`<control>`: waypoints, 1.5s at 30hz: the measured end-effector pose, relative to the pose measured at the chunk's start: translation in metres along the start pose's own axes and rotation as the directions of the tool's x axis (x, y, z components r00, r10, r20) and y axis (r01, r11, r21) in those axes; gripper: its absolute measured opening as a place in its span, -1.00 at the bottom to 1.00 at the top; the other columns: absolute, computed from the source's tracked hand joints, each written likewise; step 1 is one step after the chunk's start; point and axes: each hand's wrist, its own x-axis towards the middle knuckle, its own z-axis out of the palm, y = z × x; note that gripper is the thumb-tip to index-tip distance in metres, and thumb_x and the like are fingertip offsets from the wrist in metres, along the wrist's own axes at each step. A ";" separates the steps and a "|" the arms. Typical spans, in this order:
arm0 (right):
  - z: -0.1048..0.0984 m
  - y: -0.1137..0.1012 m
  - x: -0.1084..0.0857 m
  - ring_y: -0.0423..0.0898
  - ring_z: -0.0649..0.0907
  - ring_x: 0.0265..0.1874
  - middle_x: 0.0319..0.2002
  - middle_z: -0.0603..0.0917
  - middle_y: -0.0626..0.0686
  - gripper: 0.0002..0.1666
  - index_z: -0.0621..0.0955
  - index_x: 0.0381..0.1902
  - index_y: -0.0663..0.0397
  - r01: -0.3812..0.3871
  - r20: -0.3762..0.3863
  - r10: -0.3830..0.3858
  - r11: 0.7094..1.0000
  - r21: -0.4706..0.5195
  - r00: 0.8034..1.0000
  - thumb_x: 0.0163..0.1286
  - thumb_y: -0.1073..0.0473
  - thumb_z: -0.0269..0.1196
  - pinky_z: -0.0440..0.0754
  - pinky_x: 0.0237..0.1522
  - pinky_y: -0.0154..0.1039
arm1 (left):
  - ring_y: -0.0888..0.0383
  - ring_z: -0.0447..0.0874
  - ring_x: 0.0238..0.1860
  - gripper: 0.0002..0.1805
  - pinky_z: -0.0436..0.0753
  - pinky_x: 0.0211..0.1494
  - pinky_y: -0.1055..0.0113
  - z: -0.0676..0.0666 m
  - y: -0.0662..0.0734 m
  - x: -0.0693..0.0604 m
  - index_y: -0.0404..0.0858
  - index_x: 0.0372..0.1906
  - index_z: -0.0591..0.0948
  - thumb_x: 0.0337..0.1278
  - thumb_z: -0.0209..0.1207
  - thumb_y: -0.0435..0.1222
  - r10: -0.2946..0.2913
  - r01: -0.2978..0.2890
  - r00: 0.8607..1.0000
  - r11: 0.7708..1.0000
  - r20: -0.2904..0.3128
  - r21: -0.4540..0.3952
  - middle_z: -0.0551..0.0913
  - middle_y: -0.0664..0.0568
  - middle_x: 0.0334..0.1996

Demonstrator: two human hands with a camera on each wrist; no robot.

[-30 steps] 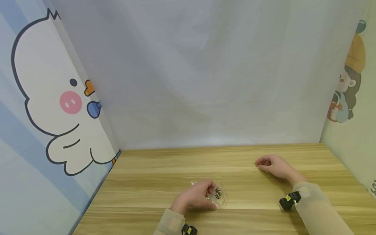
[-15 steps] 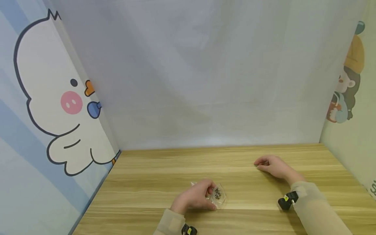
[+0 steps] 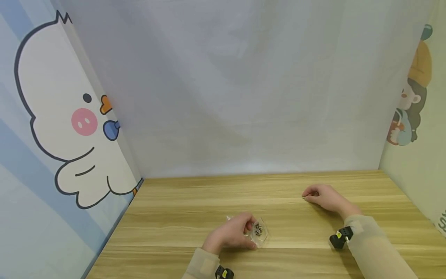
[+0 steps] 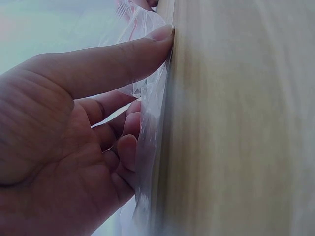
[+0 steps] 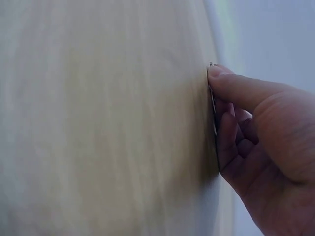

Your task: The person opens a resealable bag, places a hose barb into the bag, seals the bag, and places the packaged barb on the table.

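Note:
My left hand (image 3: 232, 232) rests low over the table, thumb and fingers at the edge of a crinkled clear plastic bag (image 4: 150, 105). Beside its fingertips, a heap of small shiny metal pieces (image 3: 258, 229) lies within a clear plastic outline with angular edges. Whether that outline is the bag or a separate dish, I cannot tell. Farther back and to the right, my right hand (image 3: 325, 197) touches the tabletop. Between its thumb and forefinger it pinches a tiny metal piece (image 5: 211, 64), mostly covered by the fingertips; its exact kind is too small to make out.
The wood-grain table (image 3: 195, 193) runs back to a pale grey curtain (image 3: 223, 97). A printed cartoon panel (image 3: 52, 116) stands along the left, and another printed panel (image 3: 411, 155) along the right. Each wrist bears a black camera (image 3: 341, 237).
The right forearm has shifted very slightly left, while its fingertips stay at nearly the same spot. The left hand and the metal heap have not visibly moved.

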 end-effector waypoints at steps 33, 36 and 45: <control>0.020 -0.028 -0.012 -0.13 0.70 -0.08 -0.15 0.78 -0.13 -0.89 0.77 -0.10 -0.01 0.121 0.022 -0.122 0.992 0.040 0.992 0.53 0.10 0.38 0.64 0.05 -0.09 | 0.26 0.46 -0.22 -0.40 0.54 -0.09 0.38 0.002 0.000 -0.001 -0.17 0.00 0.58 -0.17 0.66 -0.42 -0.015 0.015 1.000 1.000 0.008 0.012 0.52 0.15 -0.23; 0.022 -0.034 -0.012 -0.18 0.70 -0.10 -0.16 0.78 -0.16 -0.90 0.78 -0.11 -0.02 0.140 0.037 -0.142 0.989 0.048 0.989 0.53 0.12 0.39 0.65 0.02 -0.15 | 0.27 0.46 -0.23 -0.40 0.53 -0.10 0.40 0.002 -0.001 0.001 -0.18 -0.01 0.57 -0.17 0.67 -0.41 -0.014 0.014 1.000 1.000 0.016 0.015 0.52 0.14 -0.23; 0.030 -0.056 -0.012 -0.22 0.71 -0.12 -0.13 0.80 -0.12 -0.90 0.79 -0.10 0.04 0.190 0.069 -0.199 0.975 0.114 0.978 0.51 0.19 0.38 0.67 -0.02 -0.21 | 0.27 0.46 -0.23 -0.40 0.52 -0.10 0.40 0.000 -0.001 0.004 -0.18 0.00 0.57 -0.15 0.68 -0.39 -0.008 0.007 1.000 0.999 0.016 0.035 0.52 0.16 -0.23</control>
